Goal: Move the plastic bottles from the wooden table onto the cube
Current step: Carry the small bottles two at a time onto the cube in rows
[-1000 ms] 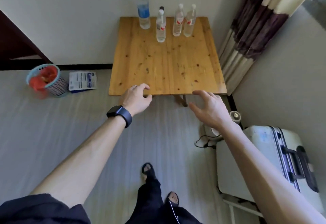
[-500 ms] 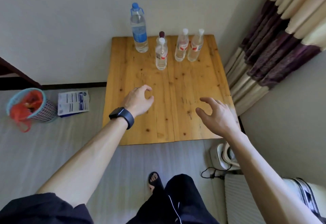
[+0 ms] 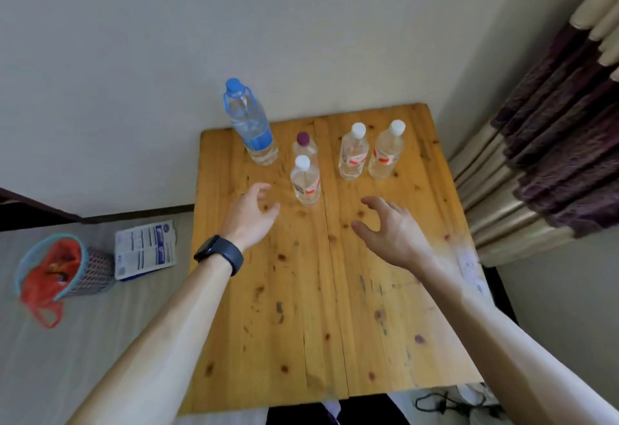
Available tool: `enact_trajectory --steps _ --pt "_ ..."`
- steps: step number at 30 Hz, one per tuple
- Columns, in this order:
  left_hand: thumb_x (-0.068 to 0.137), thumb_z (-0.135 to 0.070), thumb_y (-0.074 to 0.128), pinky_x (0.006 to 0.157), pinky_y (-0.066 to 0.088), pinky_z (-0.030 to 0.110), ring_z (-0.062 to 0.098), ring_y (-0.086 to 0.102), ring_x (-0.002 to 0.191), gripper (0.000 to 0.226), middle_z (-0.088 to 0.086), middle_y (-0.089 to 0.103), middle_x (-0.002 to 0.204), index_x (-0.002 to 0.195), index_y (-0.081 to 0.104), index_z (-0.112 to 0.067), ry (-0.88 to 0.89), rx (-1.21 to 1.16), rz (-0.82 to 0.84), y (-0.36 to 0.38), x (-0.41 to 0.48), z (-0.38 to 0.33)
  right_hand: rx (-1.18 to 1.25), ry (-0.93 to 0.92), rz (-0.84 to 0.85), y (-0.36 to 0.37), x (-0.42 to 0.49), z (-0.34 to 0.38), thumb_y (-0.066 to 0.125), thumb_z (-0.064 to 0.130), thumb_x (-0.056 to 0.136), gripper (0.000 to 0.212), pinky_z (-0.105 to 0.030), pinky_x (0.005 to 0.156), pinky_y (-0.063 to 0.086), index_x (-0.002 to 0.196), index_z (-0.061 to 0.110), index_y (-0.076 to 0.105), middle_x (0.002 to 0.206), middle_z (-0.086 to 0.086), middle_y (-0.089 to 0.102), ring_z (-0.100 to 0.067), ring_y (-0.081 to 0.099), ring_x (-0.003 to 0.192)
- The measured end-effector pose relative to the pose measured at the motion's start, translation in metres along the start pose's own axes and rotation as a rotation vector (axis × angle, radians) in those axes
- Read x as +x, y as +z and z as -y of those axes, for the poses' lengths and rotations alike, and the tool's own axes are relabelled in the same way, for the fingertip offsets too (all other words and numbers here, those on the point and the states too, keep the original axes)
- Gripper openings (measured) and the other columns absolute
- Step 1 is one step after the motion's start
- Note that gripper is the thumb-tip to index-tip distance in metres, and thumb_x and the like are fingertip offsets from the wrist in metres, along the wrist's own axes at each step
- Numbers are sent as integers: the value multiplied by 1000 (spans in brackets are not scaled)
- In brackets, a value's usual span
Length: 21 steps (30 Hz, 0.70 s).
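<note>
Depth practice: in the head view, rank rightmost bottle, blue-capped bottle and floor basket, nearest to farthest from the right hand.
1. Rightmost bottle, just beyond the right hand.
2. Blue-capped bottle, far left on the table.
3. Floor basket, far left.

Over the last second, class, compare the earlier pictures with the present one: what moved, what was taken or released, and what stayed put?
The left grip and right grip both advanced from the near edge of the wooden table across its top; the left is now just left of the nearest white-capped bottle. Neither took hold of anything. All five bottles stayed upright at the far end.
</note>
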<state>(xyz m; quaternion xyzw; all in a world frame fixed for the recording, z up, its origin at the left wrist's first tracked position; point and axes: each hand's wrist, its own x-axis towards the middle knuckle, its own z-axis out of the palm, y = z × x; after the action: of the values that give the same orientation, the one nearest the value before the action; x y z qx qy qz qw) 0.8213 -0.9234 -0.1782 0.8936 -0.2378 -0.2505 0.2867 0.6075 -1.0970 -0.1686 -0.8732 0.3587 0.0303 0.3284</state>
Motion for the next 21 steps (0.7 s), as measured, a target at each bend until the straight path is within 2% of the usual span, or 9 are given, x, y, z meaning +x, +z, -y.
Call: enact_trajectory --steps 6,11,14,16,18,21 --pt "96 -35 61 91 47 32 19 57 121 53 0 56 138 145 41 -31 -14 -6 -3 6 98 -5 119 5 87 32 85 12 69 57 84 85 -43 103 46 152 25 30 147 -6 50 -28 47 134" --pt "91 -38 69 108 42 36 17 48 133 62 -1 50 145 146 40 -38 71 -89 144 22 169 -23 221 20 106 62 139 21 81 55 74 103 -43 105 45 155 33 21 150 -9 43 -27 44 137" --pt "87 -41 74 107 39 29 8 46 130 63 -14 51 138 143 46 -40 144 -67 288 28 205 -27 236 14 141 77 161 27 84 52 73 99 -39 105 42 153 33 28 149 -8 43 -28 45 135" --pt "89 -41 72 105 39 25 10 50 130 56 -13 57 139 141 52 -35 222 26 330 33 220 -26 226 21 153 87 171 30 83 51 75 92 -41 103 46 150 31 33 146 -7 47 -29 49 130" --pt "92 -42 68 99 42 24 11 55 123 49 -11 62 133 138 54 -32 269 66 315 38 223 -24 240 35 122 97 176 30 82 48 77 84 -43 97 49 145 26 38 138 -7 54 -30 54 124" --pt "94 -44 65 91 48 28 11 60 108 38 -13 66 120 130 58 -34 287 61 256 42 213 -16 264 54 80 100 166 27 77 47 83 72 -35 80 46 140 19 41 127 -9 61 -31 60 112"
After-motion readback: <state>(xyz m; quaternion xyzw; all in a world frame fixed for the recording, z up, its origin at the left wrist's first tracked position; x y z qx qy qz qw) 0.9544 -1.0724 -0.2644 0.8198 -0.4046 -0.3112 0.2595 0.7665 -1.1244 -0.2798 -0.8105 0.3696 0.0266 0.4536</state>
